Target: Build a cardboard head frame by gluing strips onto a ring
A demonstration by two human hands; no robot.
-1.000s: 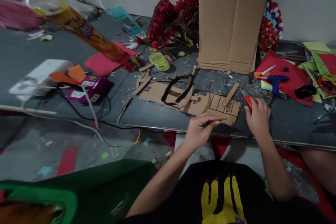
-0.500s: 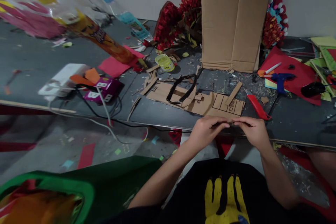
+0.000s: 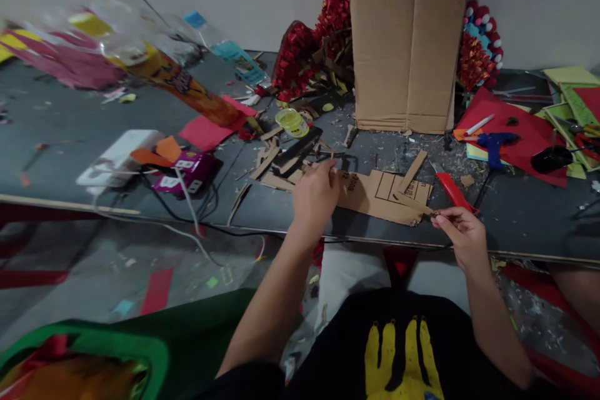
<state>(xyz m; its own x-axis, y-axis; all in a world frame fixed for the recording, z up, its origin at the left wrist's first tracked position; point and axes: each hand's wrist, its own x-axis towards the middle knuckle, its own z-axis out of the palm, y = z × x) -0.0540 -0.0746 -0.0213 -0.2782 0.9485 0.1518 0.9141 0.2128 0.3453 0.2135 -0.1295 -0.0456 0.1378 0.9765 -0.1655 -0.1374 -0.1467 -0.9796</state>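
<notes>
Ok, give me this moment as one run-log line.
left hand: at black-edged piece, grip unclear | right hand: pinching cardboard strip | printed cardboard, red cutter: on table

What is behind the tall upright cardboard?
Red shredded material shows past its left edge, a pompom-trimmed decoration past its right. The tall cardboard covers anything directly behind its middle.

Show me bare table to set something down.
Bare table: right of the red cutter, in front of the red paper; also between the orange bottle and white block. Crowded: scraps around the left hand and yellow tub.
</notes>
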